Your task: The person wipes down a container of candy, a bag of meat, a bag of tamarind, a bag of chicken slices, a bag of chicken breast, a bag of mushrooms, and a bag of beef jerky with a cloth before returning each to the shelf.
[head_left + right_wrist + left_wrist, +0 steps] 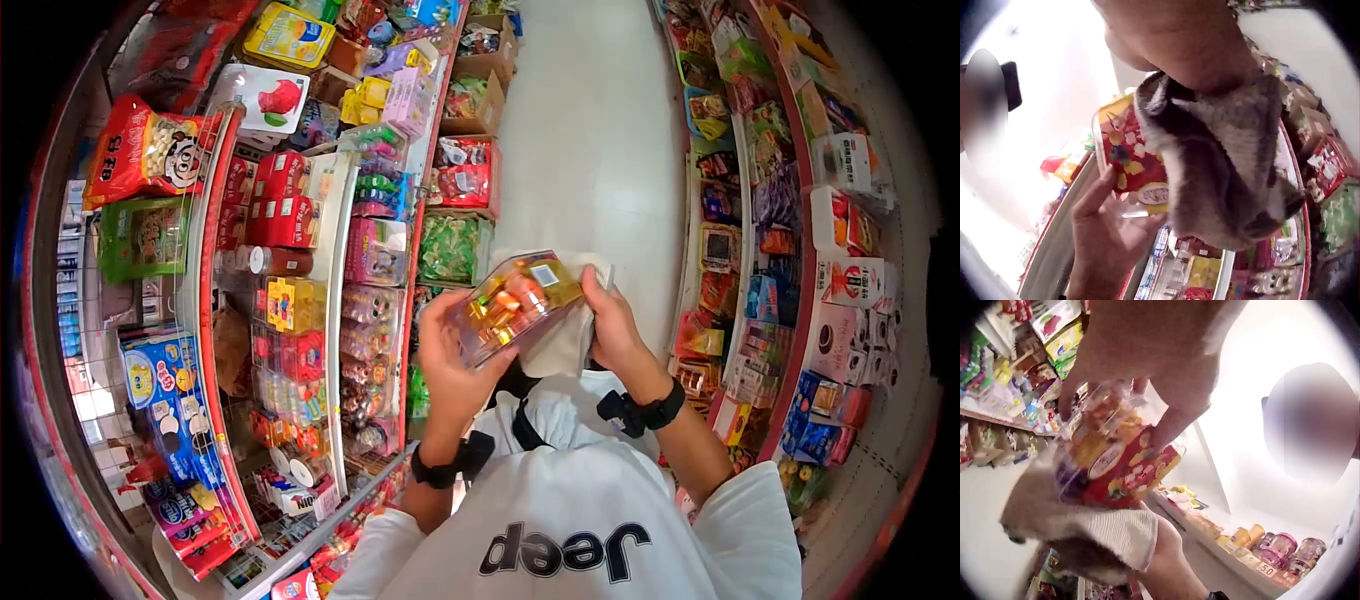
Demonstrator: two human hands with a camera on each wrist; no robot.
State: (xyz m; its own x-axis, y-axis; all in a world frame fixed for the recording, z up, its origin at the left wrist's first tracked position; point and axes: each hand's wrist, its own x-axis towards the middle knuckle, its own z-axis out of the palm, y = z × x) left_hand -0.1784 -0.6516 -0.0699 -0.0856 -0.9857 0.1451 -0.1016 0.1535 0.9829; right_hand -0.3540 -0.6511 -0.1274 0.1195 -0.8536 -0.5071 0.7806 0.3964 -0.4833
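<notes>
In the head view my left hand (450, 350) grips the left end of a clear plastic candy box (515, 305), which is tilted in front of my chest. Gold and orange wrapped pieces show through it. A red and yellow printed label (1132, 140) covers one face, seen in the right wrist view. My right hand (618, 330) holds a pale cloth (560, 345) at the box's other end, its thumb by the upper corner. The cloth (1079, 519) hangs bunched under the box in the left wrist view, and hides part of my right fingers.
Shelves packed with snacks (285, 210) rise on my left, with cardboard boxes (470, 105) of bagged goods along their foot. More stocked shelves (745, 240) line the right. A pale floor aisle (590, 130) runs ahead between them.
</notes>
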